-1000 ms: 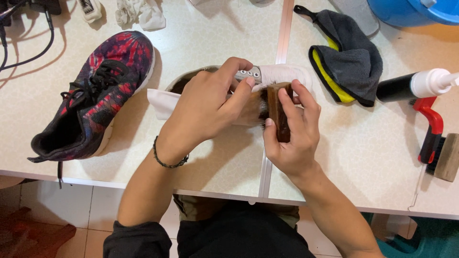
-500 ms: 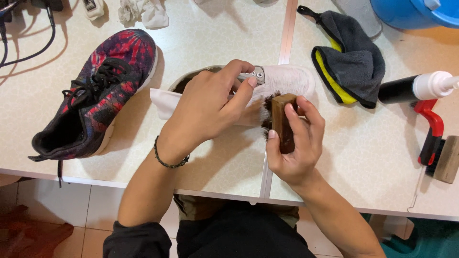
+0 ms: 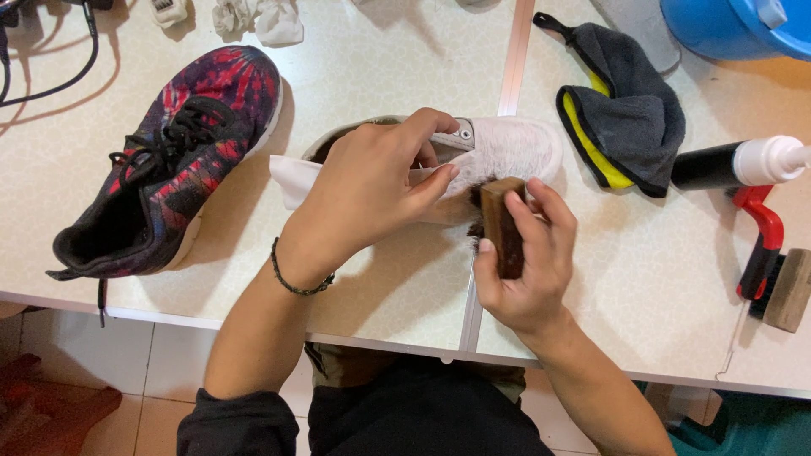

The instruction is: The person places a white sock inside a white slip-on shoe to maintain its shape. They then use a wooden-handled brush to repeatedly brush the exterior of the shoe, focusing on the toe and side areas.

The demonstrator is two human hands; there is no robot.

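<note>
White shoe [image 3: 507, 148] lies on its side mid-surface [image 3: 380, 279], left hand [image 3: 372, 190] clamped over it. Right hand [image 3: 528, 266] closed around brush [image 3: 503, 224] at its toe side. Best: short strokes, shoe pinned firm.

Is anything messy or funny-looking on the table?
A little. The white shoe lies on its side under the left hand, foamy where the brush in the right hand scrubs it. The grey cloth lies crumpled.
</note>
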